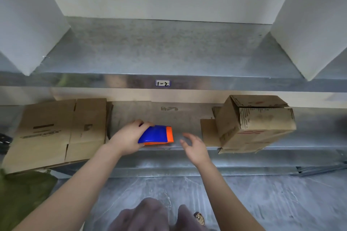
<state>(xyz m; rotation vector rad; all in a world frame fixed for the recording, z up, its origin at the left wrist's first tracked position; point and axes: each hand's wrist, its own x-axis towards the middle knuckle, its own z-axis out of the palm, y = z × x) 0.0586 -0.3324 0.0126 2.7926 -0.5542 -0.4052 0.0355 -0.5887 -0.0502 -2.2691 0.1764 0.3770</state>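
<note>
Step looks like stocking. Left hand point(129, 137) wraps the blue-orange packet point(157, 135) at the front lip of the lower shelf point(169, 161), thumb on top. Right hand point(195, 148) sits at the packet's 3 o'clock, fingers spread, holding nothing, not touching. Next, probably: slide the packet toward 12 o'clock, clear of the cardboard box point(253, 124) at 3. Packet print is unreadable and its underside is hidden. Placing versus picking up is unclear.
</note>
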